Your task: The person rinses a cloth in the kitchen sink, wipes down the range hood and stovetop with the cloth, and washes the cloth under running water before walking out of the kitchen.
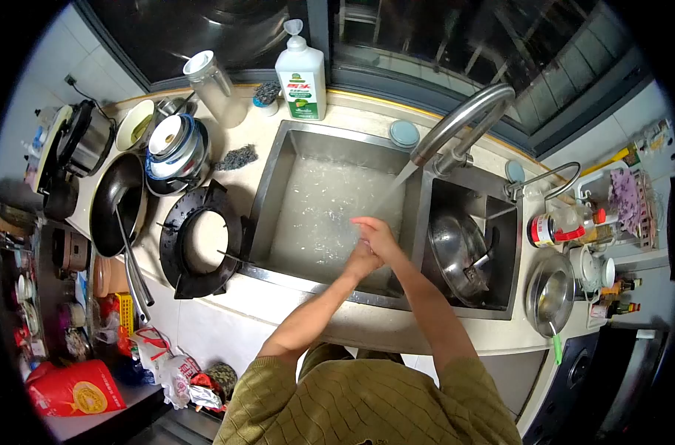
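Note:
My left hand and my right hand press together above the near right part of the left sink basin. My right hand overlaps the left, its visible fingers stretched out toward the left. The fingers of my left hand are mostly hidden. I see nothing held between them. Just beyond my hands, a stream of water runs from the curved metal faucet. Cloudy water with small bubbles or bits fills the basin.
The right basin holds a metal pan or lid. A black stove ring, a wok and stacked bowls crowd the left counter. Behind stands a white pump bottle. A metal bowl sits at right.

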A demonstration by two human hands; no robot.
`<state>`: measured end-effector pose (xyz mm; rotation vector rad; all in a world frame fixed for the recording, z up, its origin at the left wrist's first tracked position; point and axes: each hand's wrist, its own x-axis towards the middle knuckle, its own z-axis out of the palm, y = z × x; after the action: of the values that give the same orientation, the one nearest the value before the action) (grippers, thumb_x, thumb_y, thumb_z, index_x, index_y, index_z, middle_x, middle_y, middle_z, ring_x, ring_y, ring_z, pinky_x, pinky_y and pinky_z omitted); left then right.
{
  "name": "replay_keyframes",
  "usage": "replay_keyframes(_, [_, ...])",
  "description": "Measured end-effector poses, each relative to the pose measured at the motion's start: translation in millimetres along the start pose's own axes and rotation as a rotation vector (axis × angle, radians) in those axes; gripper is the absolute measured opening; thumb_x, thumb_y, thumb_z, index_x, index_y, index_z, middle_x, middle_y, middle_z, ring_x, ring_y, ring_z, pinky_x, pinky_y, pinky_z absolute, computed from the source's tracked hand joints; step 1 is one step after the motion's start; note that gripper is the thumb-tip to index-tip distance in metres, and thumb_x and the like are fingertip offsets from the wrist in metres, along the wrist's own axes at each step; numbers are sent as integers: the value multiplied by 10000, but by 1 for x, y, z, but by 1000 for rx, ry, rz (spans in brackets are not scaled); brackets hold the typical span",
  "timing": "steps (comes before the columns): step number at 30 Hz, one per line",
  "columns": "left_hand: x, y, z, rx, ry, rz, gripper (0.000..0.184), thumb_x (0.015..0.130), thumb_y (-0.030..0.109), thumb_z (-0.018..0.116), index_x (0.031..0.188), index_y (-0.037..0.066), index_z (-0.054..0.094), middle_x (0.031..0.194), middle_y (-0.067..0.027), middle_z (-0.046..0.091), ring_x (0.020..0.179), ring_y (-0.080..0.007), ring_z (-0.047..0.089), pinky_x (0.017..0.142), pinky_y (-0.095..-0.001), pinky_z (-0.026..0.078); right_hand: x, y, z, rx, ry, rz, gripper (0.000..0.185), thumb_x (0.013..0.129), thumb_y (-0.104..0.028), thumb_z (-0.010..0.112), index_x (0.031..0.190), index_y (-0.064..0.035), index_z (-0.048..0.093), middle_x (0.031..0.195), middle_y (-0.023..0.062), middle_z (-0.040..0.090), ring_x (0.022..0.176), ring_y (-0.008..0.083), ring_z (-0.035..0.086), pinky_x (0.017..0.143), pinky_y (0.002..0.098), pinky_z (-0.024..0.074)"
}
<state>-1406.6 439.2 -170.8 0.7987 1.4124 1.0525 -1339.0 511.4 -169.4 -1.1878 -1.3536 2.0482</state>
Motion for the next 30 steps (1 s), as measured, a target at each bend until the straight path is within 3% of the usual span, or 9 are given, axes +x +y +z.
replay_keyframes(5, [-20,13,11,678,86,-37,314,738,266,557,918,10,579,849,-221,617,812,-346,608,688,-439,472,11,41,-3,-349,349,-295,205,827,-63,452,884,-69,649,672,55,590,580,147,530,541,280,421])
replay_keyframes(15, [-32,20,25,909,41,46,256,767,273,513,844,48,609,776,-183,630,790,-343,609,678,-443,472,-23,12,-9,-904,468,-260,172,804,-144,468,794,-47,611,701,163,601,654,221,590,605,360,448])
replay_keyframes(20, [-46,34,23,945,192,109,512,728,422,626,1048,54,469,720,-180,620,740,-330,612,611,-426,473,-35,-21,-26,-792,416,-373,151,807,-140,468,860,-62,586,769,109,594,720,224,567,618,382,459])
replay_keyframes(21, [-58,46,12,957,233,104,573,703,465,629,1062,57,448,714,-161,615,707,-296,612,576,-399,476,-12,-17,-58,-778,475,-653,168,830,-160,467,936,-74,566,854,67,576,733,195,558,586,337,475])
replay_keyframes(23, [-95,66,-12,978,321,52,693,655,549,635,1091,63,404,701,-123,606,641,-226,611,505,-345,483,5,-47,-135,232,367,-636,210,904,-227,420,1016,-84,526,882,56,550,687,108,532,524,228,468])
replay_keyframes(24, [-110,56,-25,920,481,113,709,632,559,622,1091,67,399,691,-116,586,622,-206,592,471,-320,469,0,-90,-152,-212,681,-481,289,902,-258,433,1070,-32,500,951,81,556,770,158,555,629,277,485])
replay_keyframes(25, [-125,44,-40,871,637,185,725,609,568,609,1090,70,395,681,-110,565,603,-185,573,437,-295,456,23,-96,-191,-364,876,-627,407,893,-304,443,1116,34,471,1008,150,552,892,254,546,806,350,443])
replay_keyframes(27, [-161,45,-64,972,875,140,546,699,318,682,1100,51,425,901,-182,518,786,-276,536,570,-377,478,86,-101,-291,-826,888,-583,544,896,-356,405,1227,75,380,1249,251,413,1164,330,390,974,378,292])
replay_keyframes(30, [-181,12,-91,956,1220,244,400,664,88,599,1046,31,491,970,-219,471,893,-368,469,730,-435,400,63,-151,-246,-129,482,-245,616,870,-444,408,1283,12,372,1323,133,384,1209,269,351,989,353,270])
